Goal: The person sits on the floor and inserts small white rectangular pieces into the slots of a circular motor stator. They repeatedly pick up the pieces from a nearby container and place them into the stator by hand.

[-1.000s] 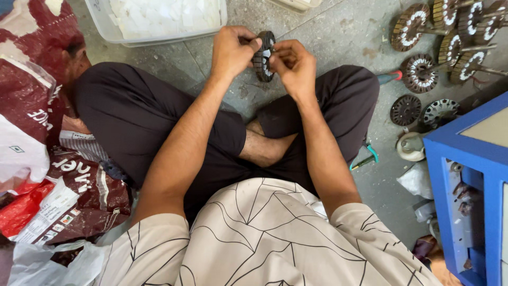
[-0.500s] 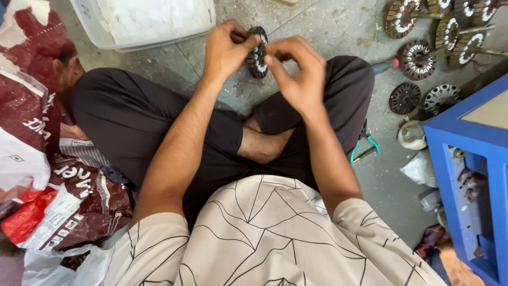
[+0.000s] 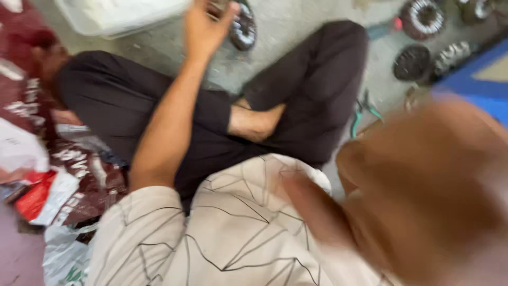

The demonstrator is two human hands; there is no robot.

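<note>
**Two hands apart: one on a wound metal ring, one blurred before the lens**

Two bare hands are seen in the head view, well apart from each other. The left hand (image 3: 203,26) is stretched forward at the top of the picture, past the crossed legs in black trousers (image 3: 174,111), and its grip is closed on the edge of a dark round metal ring with shiny wound teeth (image 3: 243,29). That ring is held just above the grey concrete floor (image 3: 296,32), just beside the corner of a clear plastic tub (image 3: 116,16), which stands on the floor at the upper left.

The right hand (image 3: 423,196) is raised close to the camera and fills the lower right of the picture as a large brown blur. One finger can be made out pointing down to the left over the cream shirt with thin dark lines (image 3: 233,233). Whether its grip is wide or narrow cannot be told, and nothing can be seen held in it.

Several similar dark round wound parts (image 3: 423,18) are laid on the floor at the upper right, beside a blue box (image 3: 487,79). A pair of green-handled pliers (image 3: 365,114) is lying on the floor next to the right knee. Red and white crumpled plastic bags (image 3: 37,175) are heaped at the left.
</note>
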